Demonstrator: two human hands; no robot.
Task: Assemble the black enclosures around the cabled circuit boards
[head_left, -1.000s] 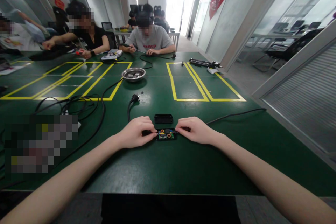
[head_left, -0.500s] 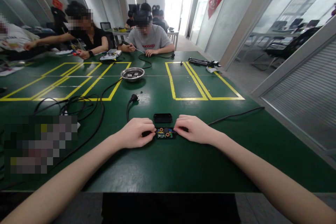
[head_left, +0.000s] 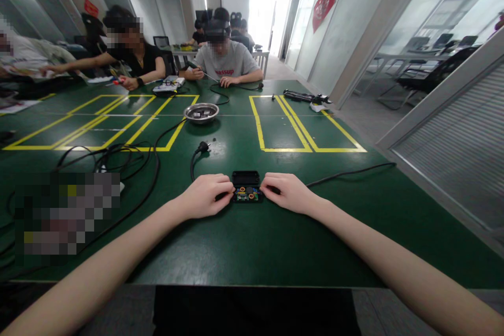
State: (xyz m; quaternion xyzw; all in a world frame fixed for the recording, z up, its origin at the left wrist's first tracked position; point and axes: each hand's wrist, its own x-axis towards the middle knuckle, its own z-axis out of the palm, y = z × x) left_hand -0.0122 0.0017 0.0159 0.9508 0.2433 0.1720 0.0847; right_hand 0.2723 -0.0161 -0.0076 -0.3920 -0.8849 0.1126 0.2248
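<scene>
A small black power adapter case [head_left: 249, 201] lies open on the green table, its circuit board [head_left: 247, 194] with two copper-coloured ring coils facing up. Just beyond it, almost against its far edge, is a separate black cover half [head_left: 246, 177]. My left hand [head_left: 208, 195] pinches the left end of the case between thumb and fingers. At the right end, my right hand [head_left: 285, 191] does the same. Both sets of fingertips partly hide the ends, where cords seem to enter. A black plug [head_left: 203, 147] on a cord stands beyond my left hand; another cord [head_left: 354, 171] runs rightward behind my right hand.
A metal bowl [head_left: 201, 113] holding small metal parts stands farther out on the table [head_left: 244, 252]. Coiled black cables [head_left: 106, 155] and a blurred-out item [head_left: 71, 215] lie left. Across the table a co-worker [head_left: 224, 58] holds a screwdriver. A dark tool [head_left: 301, 95] lies far right.
Both my hands have pushed the open case slightly away from me, closing most of the gap to the cover half. The view has shifted a little.
</scene>
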